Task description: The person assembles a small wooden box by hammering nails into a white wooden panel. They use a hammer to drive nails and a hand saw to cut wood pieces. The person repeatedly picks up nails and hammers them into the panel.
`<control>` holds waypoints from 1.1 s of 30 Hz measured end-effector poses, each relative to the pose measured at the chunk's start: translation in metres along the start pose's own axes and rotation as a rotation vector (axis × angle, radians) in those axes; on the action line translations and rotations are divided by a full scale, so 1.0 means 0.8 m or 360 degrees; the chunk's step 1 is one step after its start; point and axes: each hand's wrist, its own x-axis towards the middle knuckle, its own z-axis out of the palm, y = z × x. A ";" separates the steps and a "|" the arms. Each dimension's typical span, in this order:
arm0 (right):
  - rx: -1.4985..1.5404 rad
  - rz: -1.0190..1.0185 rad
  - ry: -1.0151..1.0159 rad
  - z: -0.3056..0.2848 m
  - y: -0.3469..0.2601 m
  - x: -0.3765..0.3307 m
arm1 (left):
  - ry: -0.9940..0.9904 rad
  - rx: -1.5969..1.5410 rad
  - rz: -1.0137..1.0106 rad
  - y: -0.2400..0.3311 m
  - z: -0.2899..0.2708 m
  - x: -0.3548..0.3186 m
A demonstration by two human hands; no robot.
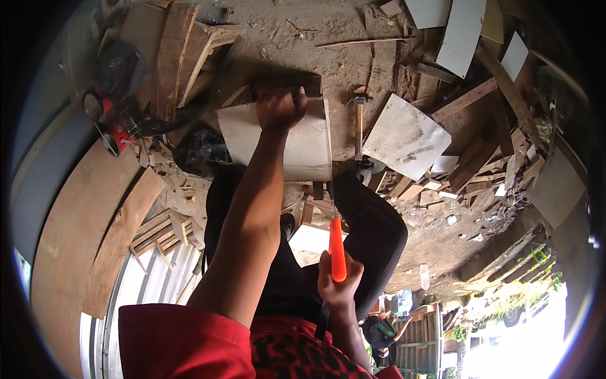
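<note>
My left hand (pixel 279 109) is closed over the far edge of a whitish board (pixel 303 148), its arm stretched across the panel. The board lies in front of my knees, and dark wood shows under its far side. In my right hand (pixel 341 278), close to my body, is a handsaw with an orange handle (pixel 338 249). Its thin blade, seen nearly edge-on, runs away from me along the board's right side. How deep the blade sits in the board I cannot tell. A hammer (pixel 359 129) with a wooden handle lies just right of the board.
Another stained white panel (pixel 407 136) lies right of the hammer. Scrap wood (pixel 480 158) is heaped beyond it. At the left are stacked planks (pixel 172 60), a black plastic bag (pixel 201 151) and a red-and-black object (pixel 117 123). Another person (pixel 379 331) appears at the lower right.
</note>
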 end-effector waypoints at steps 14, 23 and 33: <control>-0.0006 0.0055 -0.0102 0.029 0.001 0.047 | 0.0363 0.0080 0.0073 -0.001 0.014 -0.001; 0.0098 0.0178 -0.0037 0.024 -0.003 0.035 | 0.0563 0.0141 0.0219 -0.002 0.020 0.003; 0.0037 0.0102 -0.0037 0.010 -0.002 0.001 | 0.0607 0.0121 0.0235 -0.005 0.018 0.007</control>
